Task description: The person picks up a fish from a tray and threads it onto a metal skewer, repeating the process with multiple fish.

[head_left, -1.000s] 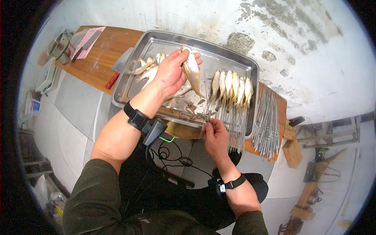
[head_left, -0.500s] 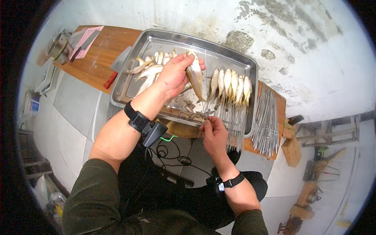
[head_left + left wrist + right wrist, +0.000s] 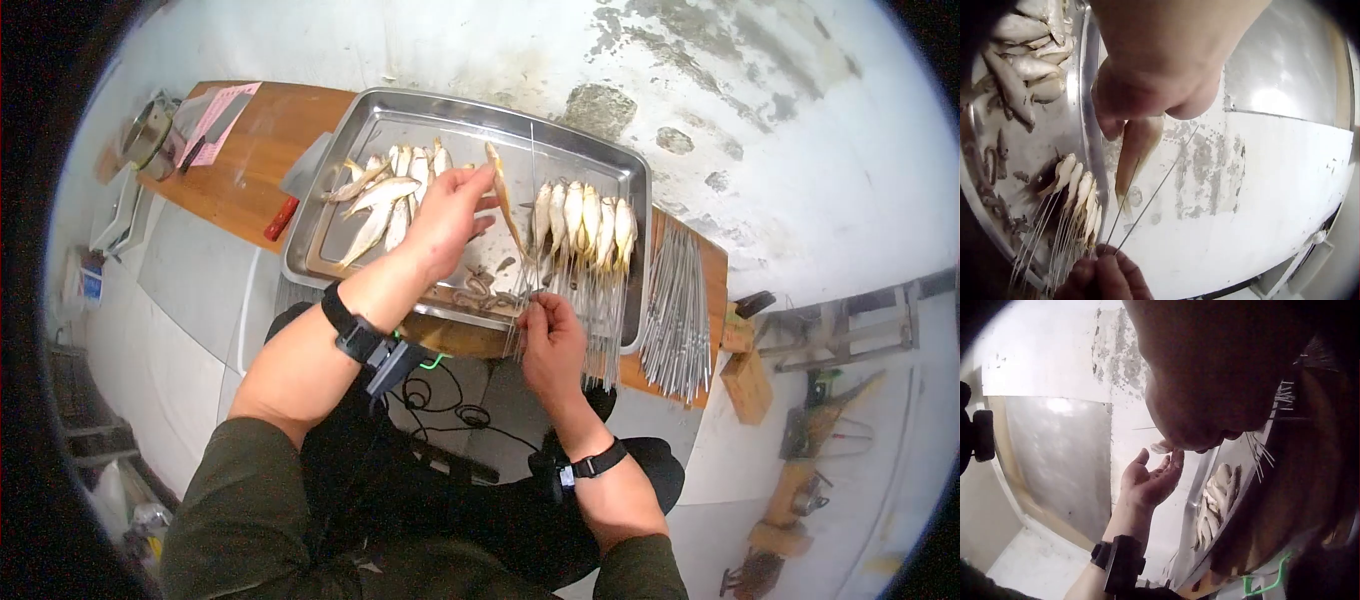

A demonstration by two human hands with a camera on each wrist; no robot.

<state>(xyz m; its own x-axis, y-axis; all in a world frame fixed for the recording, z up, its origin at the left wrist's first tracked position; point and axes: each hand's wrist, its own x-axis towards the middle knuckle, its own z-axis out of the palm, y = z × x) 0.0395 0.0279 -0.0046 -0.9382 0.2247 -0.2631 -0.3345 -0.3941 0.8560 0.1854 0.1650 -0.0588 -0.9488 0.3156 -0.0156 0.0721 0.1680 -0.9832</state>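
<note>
My left hand [image 3: 455,220] pinches a small yellowish fish [image 3: 504,205] above the metal tray [image 3: 470,105], its tail pointing toward the right hand. My right hand [image 3: 552,345] pinches two thin metal skewers [image 3: 1157,190] near the tray's front edge. In the left wrist view one skewer overlaps the tail end of the held fish, while the other runs past beside it. Just right of the held fish lies a row of skewered fish [image 3: 573,215], their skewers reaching over the front rim. Loose fish [image 3: 368,232] lie heaped in the tray's left part.
A bundle of bare skewers [image 3: 677,310] lies on the wooden board [image 3: 300,108] right of the tray. A red-handled knife [image 3: 282,218] lies by the tray's left side, and another knife [image 3: 215,130] rests on pink paper. Dark scraps [image 3: 475,290] lie near the tray's front.
My left hand has turned the fish from broadside to nearly edge-on in the head view, and its other fingers have spread. My right hand keeps pinching the skewers in about the same place.
</note>
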